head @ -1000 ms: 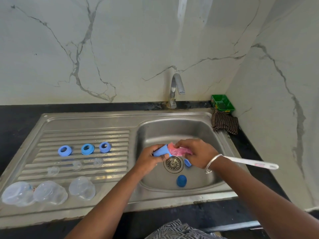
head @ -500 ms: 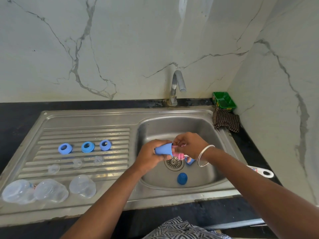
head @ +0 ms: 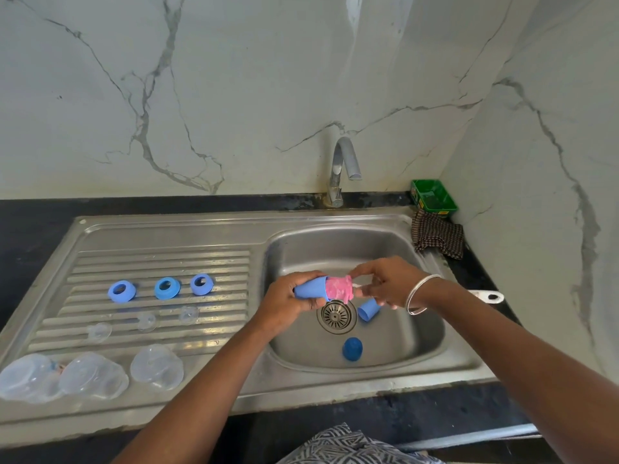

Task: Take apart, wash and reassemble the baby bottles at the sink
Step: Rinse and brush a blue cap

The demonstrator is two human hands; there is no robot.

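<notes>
Left hand is wrapped around a blue cap and holds it over the sink bowl, just above the drain. Right hand pinches the handle of a brush, and its pink sponge head sticks out of the open end of the cap, so the cap looks like it is being scrubbed inside. The long white handle pokes out past the wrist. Two more blue caps wait in the bowl: one lies near the drain and one sits closer to the front. No water runs from the tap. On the ribbed drain board the parts lie in neat rows. Three blue rings are at the back, three clear teats are in the middle, and three clear bottles lie at the front. So the taking apart looks all done. I think those rows are already washed, but I cannot be sure. The caps are what is left to wash. After that, every bottle must be put back together, and none of that has begun.
</notes>
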